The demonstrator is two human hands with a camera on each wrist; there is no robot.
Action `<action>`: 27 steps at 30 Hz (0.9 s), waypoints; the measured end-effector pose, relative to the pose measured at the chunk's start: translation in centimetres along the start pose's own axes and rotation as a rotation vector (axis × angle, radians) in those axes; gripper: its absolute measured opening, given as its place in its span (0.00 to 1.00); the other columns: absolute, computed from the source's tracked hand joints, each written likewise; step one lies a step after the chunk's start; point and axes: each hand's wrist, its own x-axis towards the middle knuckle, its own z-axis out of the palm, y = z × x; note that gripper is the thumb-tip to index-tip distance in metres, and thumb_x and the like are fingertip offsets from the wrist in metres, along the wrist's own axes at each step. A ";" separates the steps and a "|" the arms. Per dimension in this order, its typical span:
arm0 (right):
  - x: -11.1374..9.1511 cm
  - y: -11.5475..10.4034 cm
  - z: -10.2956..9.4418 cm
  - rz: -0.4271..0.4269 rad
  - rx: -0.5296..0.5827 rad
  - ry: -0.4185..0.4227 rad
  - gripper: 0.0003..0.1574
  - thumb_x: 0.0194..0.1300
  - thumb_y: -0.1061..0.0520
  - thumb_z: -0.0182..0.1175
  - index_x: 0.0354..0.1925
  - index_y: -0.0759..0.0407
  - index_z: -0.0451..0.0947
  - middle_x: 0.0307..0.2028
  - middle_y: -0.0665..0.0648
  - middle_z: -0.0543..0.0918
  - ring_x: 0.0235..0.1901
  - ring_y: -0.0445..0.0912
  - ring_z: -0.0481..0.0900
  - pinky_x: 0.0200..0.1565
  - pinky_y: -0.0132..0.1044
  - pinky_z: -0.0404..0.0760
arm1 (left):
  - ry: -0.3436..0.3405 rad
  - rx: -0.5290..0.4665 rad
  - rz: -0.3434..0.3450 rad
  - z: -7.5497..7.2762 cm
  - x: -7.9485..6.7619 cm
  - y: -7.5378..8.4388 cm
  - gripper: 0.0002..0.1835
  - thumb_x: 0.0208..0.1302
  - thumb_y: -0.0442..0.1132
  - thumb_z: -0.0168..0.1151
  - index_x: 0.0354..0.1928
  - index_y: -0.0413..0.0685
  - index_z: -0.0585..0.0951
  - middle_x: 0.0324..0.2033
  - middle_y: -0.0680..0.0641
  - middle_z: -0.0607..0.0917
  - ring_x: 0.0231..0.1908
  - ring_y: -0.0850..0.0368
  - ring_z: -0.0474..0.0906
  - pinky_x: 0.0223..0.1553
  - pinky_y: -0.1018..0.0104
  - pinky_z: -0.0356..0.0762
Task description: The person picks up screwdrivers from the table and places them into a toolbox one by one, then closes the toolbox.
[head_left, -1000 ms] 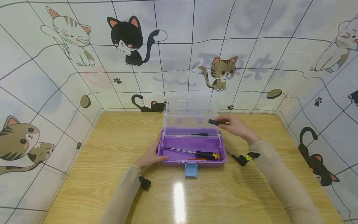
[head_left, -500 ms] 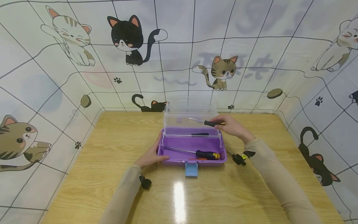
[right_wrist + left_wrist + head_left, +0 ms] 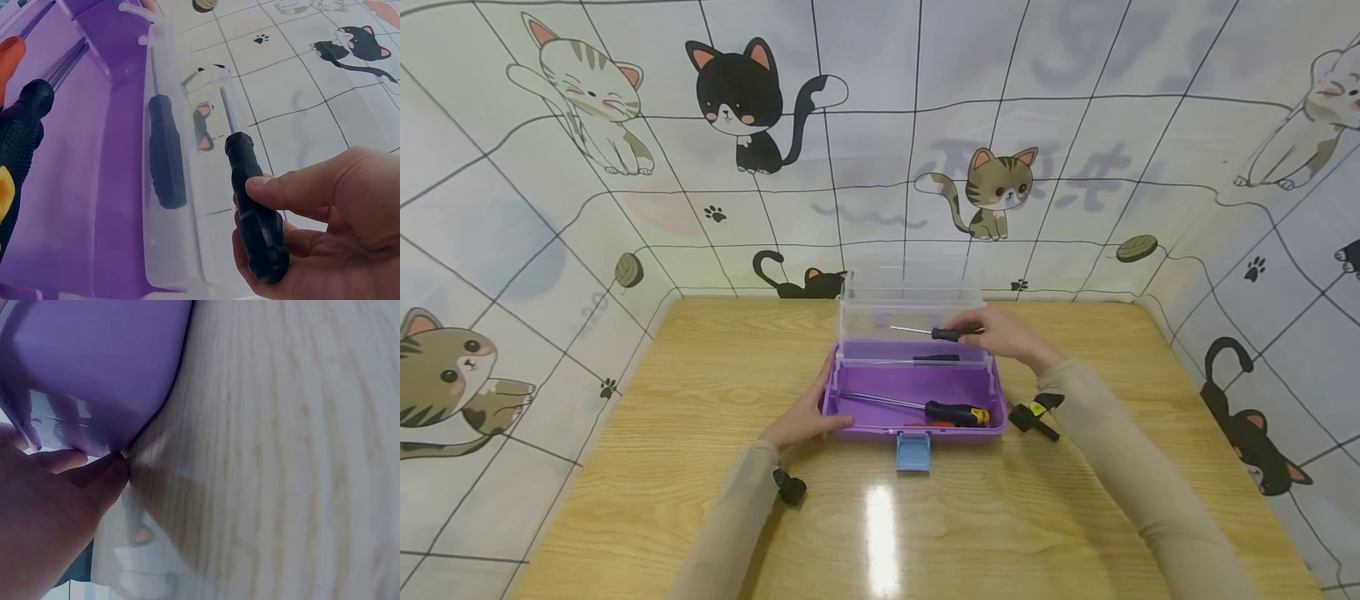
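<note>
My right hand (image 3: 1003, 335) holds a small black-handled screwdriver (image 3: 253, 200) between thumb and fingers, its shaft pointing left. It hangs above the back part of a purple toolbox (image 3: 917, 386), in front of the raised clear lid (image 3: 917, 293). In the right wrist view, a second black-handled screwdriver (image 3: 165, 153) lies in a translucent tray (image 3: 167, 250) beneath it. A larger black-and-yellow screwdriver (image 3: 955, 413) lies along the toolbox floor, with an orange handle (image 3: 940, 424) beside it. My left hand (image 3: 805, 419) grips the toolbox's left end, thumb at the front rim, fingers against the side wall.
A blue latch (image 3: 913, 454) hangs down at the toolbox's front. The wooden table (image 3: 715, 367) meets a wall covering (image 3: 880, 208) with cartoon cats directly behind the lid. Small dark wrist cameras sit near both hands.
My right hand has moved left and slightly down with the small screwdriver, which now lies closer to level. The left hand and toolbox have stayed in place.
</note>
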 end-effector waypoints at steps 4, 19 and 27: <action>0.7 0.1 0.3 0.003 0.020 -0.031 0.20 0.67 0.68 0.54 0.56 0.69 0.77 0.53 0.67 0.79 0.51 0.58 0.77 0.52 0.52 0.76 | 0.013 0.046 0.004 -0.2 0.6 -1.4 0.65 0.54 0.37 0.73 0.74 0.70 0.30 0.74 0.44 0.33 0.72 0.39 0.38 0.67 0.40 0.42; 2.7 0.2 2.0 -0.029 -0.038 -0.040 0.17 0.63 0.72 0.55 0.51 0.73 0.78 0.48 0.68 0.81 0.49 0.59 0.77 0.51 0.53 0.76 | 0.063 0.343 0.095 0.3 1.1 -0.1 0.68 0.50 0.53 0.74 0.75 0.52 0.28 0.75 0.39 0.38 0.72 0.42 0.38 0.68 0.43 0.41; 2.9 0.3 2.5 -0.024 -0.028 -0.013 0.18 0.65 0.70 0.53 0.53 0.73 0.77 0.50 0.69 0.80 0.53 0.62 0.76 0.56 0.54 0.73 | 0.034 0.221 0.077 0.5 1.3 -0.5 0.71 0.50 0.45 0.76 0.73 0.63 0.24 0.75 0.41 0.38 0.72 0.43 0.43 0.69 0.46 0.42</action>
